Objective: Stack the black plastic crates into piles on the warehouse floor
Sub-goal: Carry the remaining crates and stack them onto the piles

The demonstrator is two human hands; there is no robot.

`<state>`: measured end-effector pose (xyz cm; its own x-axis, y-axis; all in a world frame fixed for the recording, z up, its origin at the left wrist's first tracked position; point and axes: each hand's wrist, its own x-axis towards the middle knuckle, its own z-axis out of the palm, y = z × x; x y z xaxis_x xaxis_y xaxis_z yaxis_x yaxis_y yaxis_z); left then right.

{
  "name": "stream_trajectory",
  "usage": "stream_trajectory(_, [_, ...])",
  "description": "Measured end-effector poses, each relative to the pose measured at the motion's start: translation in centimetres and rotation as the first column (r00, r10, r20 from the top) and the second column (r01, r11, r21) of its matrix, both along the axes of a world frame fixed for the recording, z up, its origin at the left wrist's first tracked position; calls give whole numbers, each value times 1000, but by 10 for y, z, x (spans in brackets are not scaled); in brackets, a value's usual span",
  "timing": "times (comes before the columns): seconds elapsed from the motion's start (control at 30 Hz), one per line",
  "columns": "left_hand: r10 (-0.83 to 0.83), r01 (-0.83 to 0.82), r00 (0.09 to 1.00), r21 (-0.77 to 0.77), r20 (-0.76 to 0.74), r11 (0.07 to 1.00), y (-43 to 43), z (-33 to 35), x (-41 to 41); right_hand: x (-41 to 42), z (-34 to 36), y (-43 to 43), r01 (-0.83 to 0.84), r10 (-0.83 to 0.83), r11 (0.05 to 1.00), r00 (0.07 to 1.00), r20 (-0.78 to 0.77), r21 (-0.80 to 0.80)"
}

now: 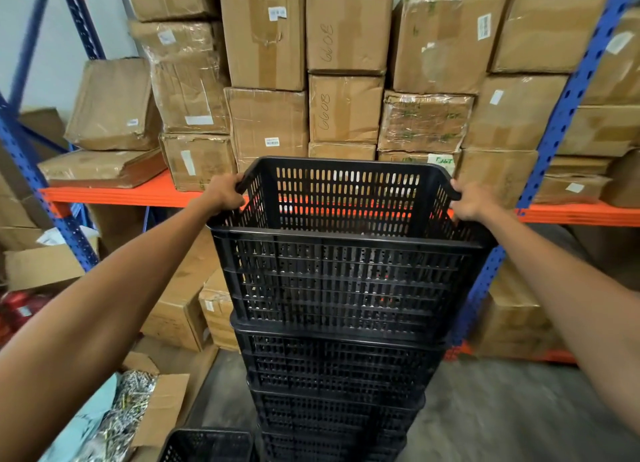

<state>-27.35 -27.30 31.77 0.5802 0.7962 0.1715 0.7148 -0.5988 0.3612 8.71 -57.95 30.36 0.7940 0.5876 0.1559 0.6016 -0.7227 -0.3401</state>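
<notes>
A tall pile of black slotted plastic crates [337, 389] rises from the floor in the middle of the head view. The top crate [346, 281] sits upright on the pile, empty inside. My left hand [221, 193] grips its left rim near the far corner. My right hand [472, 202] grips the right rim at the matching spot. Both arms reach forward at about chest height. Another black crate [207, 444] shows partly at the bottom edge, left of the pile's base.
Behind the pile stands a blue and orange pallet rack [550, 139] loaded with stacked cardboard boxes [266, 39]. More boxes sit under the shelf. An open carton of small metal parts [135, 406] lies at the lower left. Bare grey floor [502, 413] lies to the right.
</notes>
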Motion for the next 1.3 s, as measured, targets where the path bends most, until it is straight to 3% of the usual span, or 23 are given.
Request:
stream_trajectory(0.27, [7,-7,999,9,-37,1000,-1,3,-3,-13,9,-1,12,-12,996,1000,-2,-87])
stream_trajectory(0.8, [12,-12,998,-6,-55,1000,-4,2,-12,-16,7,0,32,-32,997,999,10,-72])
stream_trajectory(1.2, [15,-6,996,106,-91,994,1,-5,-4,-34,8,-8,23,-23,995,1000,-7,-95])
stream_trajectory(1.3, [21,-2,990,139,-136,990,1,-4,-1,-31,6,-8,16,-11,995,998,56,-95])
